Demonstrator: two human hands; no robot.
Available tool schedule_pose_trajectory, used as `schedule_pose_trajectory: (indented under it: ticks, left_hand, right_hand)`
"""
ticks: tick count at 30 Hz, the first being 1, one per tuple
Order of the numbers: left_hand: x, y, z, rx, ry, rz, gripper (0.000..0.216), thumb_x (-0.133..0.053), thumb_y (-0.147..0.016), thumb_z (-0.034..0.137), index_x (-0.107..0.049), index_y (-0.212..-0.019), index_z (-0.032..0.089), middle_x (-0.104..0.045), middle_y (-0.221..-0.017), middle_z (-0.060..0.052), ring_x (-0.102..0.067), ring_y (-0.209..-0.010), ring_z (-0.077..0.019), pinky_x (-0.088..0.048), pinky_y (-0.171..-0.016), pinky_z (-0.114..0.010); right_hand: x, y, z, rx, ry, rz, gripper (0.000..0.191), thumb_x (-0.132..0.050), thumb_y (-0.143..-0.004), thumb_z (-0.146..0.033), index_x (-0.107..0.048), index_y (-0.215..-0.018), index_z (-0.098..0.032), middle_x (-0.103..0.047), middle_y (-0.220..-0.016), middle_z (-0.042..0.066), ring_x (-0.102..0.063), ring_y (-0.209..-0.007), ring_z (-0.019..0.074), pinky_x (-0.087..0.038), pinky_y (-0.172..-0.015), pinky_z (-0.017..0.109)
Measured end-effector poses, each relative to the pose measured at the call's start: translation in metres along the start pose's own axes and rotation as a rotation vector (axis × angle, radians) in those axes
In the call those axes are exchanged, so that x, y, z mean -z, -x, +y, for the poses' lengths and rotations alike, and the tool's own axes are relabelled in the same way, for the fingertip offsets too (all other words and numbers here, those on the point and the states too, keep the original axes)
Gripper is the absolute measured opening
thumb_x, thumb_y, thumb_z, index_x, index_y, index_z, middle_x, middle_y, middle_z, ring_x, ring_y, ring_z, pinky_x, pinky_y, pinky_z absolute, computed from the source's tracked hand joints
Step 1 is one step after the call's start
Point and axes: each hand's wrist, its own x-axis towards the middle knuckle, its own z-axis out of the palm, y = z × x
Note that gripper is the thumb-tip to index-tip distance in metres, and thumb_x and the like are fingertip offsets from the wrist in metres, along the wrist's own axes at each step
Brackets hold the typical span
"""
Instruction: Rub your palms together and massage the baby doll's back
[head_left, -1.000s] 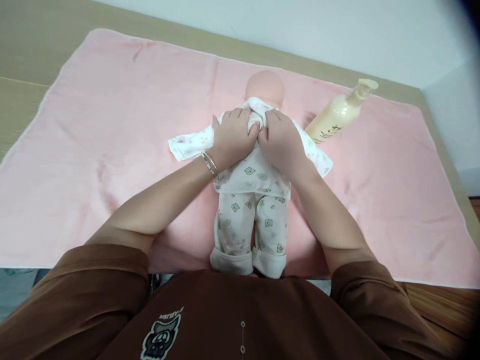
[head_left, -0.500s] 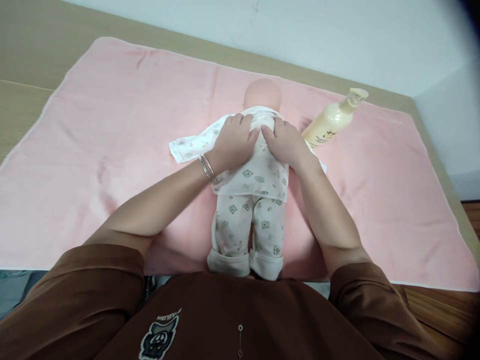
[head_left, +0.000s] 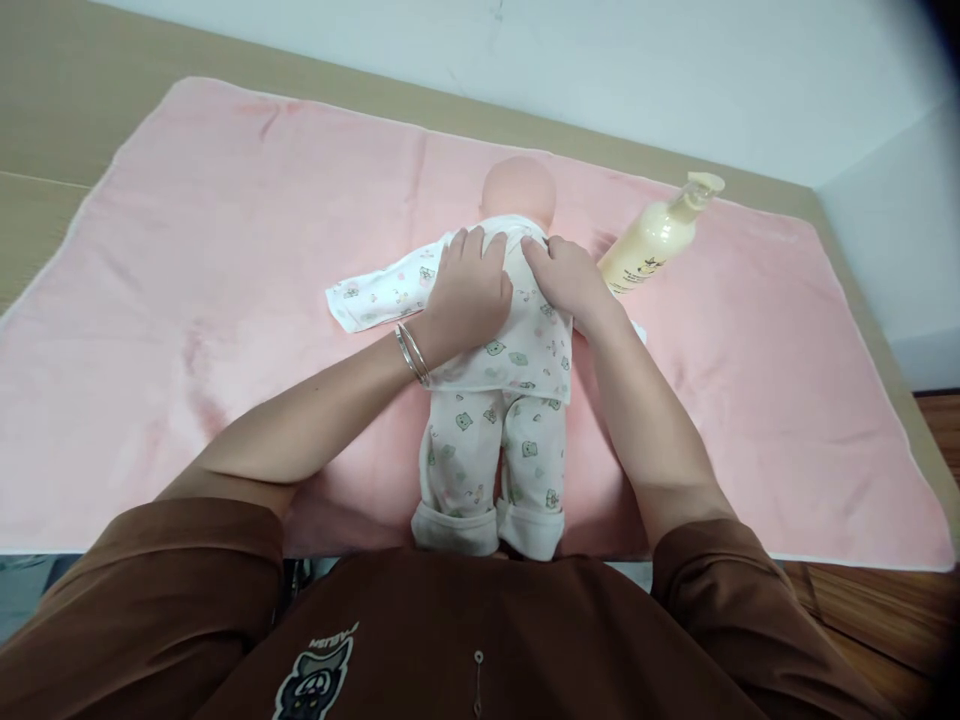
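Note:
A baby doll (head_left: 516, 184) lies face down on a pink blanket (head_left: 225, 250), head away from me, dressed in a white printed shirt (head_left: 525, 345) and matching trousers (head_left: 491, 450). My left hand (head_left: 466, 290) lies flat on the left side of the doll's back, fingers stretched toward the collar. My right hand (head_left: 566, 278) lies flat on the right side of the back, fingers also extended. The two hands nearly touch at the middle of the shirt. A metal bangle (head_left: 412, 352) circles my left wrist.
A cream pump bottle (head_left: 656, 240) lies on the blanket just right of the doll's shoulder. The blanket covers a wooden table (head_left: 45, 120) set against a white wall. The table's near edge is at my body.
A second ago both hands were bunching the shirt fabric at the doll's neck. They have since let it go and flattened onto the back, with the shirt now smooth.

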Motion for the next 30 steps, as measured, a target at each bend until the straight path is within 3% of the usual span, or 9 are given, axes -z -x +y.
schedule_pose_trajectory:
  ticks: [3, 8, 12, 14, 17, 20, 22, 26, 30]
  left_hand:
    - [-0.002, -0.006, -0.008, 0.018, 0.059, -0.017, 0.048, -0.036, -0.092, 0.013, -0.057, -0.135, 0.013, -0.057, -0.135, -0.018, -0.051, -0.130, -0.0324, -0.040, -0.118, -0.051]
    - [-0.006, -0.026, -0.037, 0.086, 0.196, -0.024, 0.036, -0.043, -0.097, 0.028, -0.062, -0.126, 0.019, -0.065, -0.130, -0.011, -0.058, -0.125, -0.0272, -0.047, -0.113, -0.044]
    - [-0.006, -0.027, -0.041, 0.078, 0.178, -0.029, 0.037, -0.042, -0.099, 0.034, -0.063, -0.125, 0.019, -0.066, -0.127, -0.012, -0.060, -0.121, -0.0278, -0.048, -0.111, -0.045]
    - [-0.005, -0.021, -0.034, 0.091, 0.117, -0.018, 0.040, -0.039, -0.101, 0.038, -0.063, -0.126, 0.019, -0.067, -0.126, -0.014, -0.060, -0.120, -0.0302, -0.047, -0.110, -0.048]
    - [-0.002, -0.006, -0.017, 0.123, 0.024, 0.044, 0.042, -0.039, -0.102, 0.042, -0.060, -0.132, 0.020, -0.065, -0.130, -0.016, -0.057, -0.124, -0.0334, -0.043, -0.113, -0.055]
    - [0.003, 0.010, 0.000, 0.123, -0.014, 0.081, 0.044, -0.045, -0.099, 0.036, -0.054, -0.139, 0.021, -0.055, -0.146, -0.016, -0.046, -0.139, -0.0384, -0.028, -0.122, -0.065]
    - [0.005, 0.014, 0.007, 0.073, -0.012, 0.068, 0.045, -0.044, -0.098, 0.028, -0.053, -0.140, 0.017, -0.049, -0.151, -0.018, -0.040, -0.145, -0.0404, -0.019, -0.126, -0.068]
    - [0.002, -0.004, 0.000, -0.007, 0.048, -0.009, 0.038, -0.040, -0.094, 0.017, -0.058, -0.126, 0.011, -0.058, -0.136, -0.020, -0.049, -0.137, -0.0362, -0.036, -0.121, -0.056]
    - [-0.003, -0.031, -0.025, 0.096, 0.133, -0.057, 0.025, -0.038, -0.095, 0.019, -0.062, -0.102, 0.017, -0.067, -0.109, -0.015, -0.062, -0.112, -0.0298, -0.050, -0.107, -0.046]
  right_hand:
    - [-0.001, 0.005, -0.004, 0.029, 0.050, -0.002, 0.072, -0.024, -0.102, -0.064, -0.058, -0.129, -0.006, -0.063, -0.127, 0.025, -0.058, -0.123, 0.0388, -0.045, -0.108, 0.060]
    - [-0.012, 0.038, -0.030, 0.195, 0.303, 0.119, 0.043, -0.031, -0.104, -0.031, -0.057, -0.123, -0.002, -0.061, -0.120, 0.025, -0.057, -0.121, 0.0373, -0.046, -0.109, 0.054]
    - [-0.016, 0.043, -0.036, 0.234, 0.335, 0.195, 0.038, -0.027, -0.100, -0.019, -0.060, -0.115, -0.008, -0.063, -0.112, 0.021, -0.061, -0.113, 0.0338, -0.051, -0.100, 0.048]
    - [-0.013, 0.034, -0.029, 0.182, 0.281, 0.167, 0.040, -0.027, -0.101, -0.022, -0.061, -0.115, -0.007, -0.065, -0.111, 0.021, -0.062, -0.113, 0.0344, -0.051, -0.100, 0.049]
    - [-0.006, 0.014, -0.012, 0.139, 0.138, 0.085, 0.054, -0.023, -0.105, -0.041, -0.063, -0.120, -0.007, -0.067, -0.117, 0.022, -0.063, -0.116, 0.0371, -0.050, -0.103, 0.054]
    - [-0.003, 0.002, 0.002, 0.096, 0.034, 0.018, 0.071, -0.021, -0.104, -0.060, -0.061, -0.127, -0.007, -0.067, -0.123, 0.022, -0.062, -0.120, 0.0386, -0.049, -0.104, 0.056]
    - [-0.003, 0.000, 0.006, 0.089, 0.030, 0.014, 0.075, -0.021, -0.103, -0.063, -0.059, -0.130, -0.004, -0.065, -0.126, 0.024, -0.061, -0.122, 0.0396, -0.049, -0.105, 0.057]
    - [-0.004, 0.010, -0.005, 0.122, 0.130, 0.015, 0.067, -0.027, -0.105, -0.053, -0.056, -0.133, 0.001, -0.062, -0.128, 0.026, -0.058, -0.127, 0.0415, -0.043, -0.112, 0.061]
    - [-0.006, 0.031, -0.025, 0.256, 0.264, -0.009, 0.056, -0.035, -0.100, -0.021, -0.039, -0.149, 0.004, -0.048, -0.148, 0.026, -0.043, -0.145, 0.0405, -0.034, -0.124, 0.057]
